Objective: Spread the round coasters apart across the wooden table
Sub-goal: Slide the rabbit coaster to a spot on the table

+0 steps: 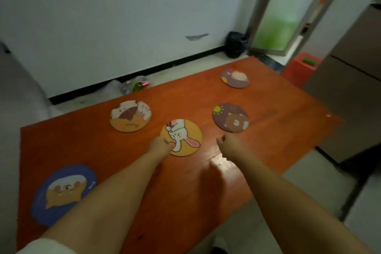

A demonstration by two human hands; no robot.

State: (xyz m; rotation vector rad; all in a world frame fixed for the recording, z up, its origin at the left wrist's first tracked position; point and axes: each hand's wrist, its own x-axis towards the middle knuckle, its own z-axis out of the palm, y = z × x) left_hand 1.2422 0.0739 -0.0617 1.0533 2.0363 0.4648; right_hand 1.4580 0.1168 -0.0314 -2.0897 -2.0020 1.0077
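From the head camera, five round coasters lie flat and apart on the wooden table (268, 130). The blue dog coaster (61, 194) sits near the near left corner, partly under the left forearm. The sweet-potato coaster (130, 115) lies toward the far edge, the purple bear coaster (230, 117) is mid-table on the right, and a small purple coaster (235, 78) rests near the far right corner. The left hand (160, 146) is curled, its fingers touching the near left rim of the yellow rabbit coaster (181, 137); whether it grips it I cannot tell. The right hand (231, 144) is a loose fist holding nothing, between the rabbit and bear coasters.
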